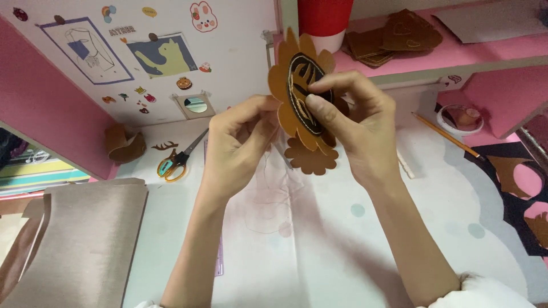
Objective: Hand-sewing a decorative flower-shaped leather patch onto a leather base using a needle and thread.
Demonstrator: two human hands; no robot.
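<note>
Two hands hold a brown paper flower above the tabletop; left hand fingers pinch its edge | right hand fingers press its black centre | light, thin, bendable; likely best gripped by the petals.

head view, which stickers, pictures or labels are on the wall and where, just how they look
Line drawing print: upper left wall, tilted rectangle, blue frame, white inside.
Cat picture: right of it, blue rectangle with a yellow-green cat shape.
Rabbit sticker: top centre, white and pink.
Small stickers: scattered below the pictures, mixed colours, too small to tell.
Round mirror tile: lower wall, beige square frame.
</note>
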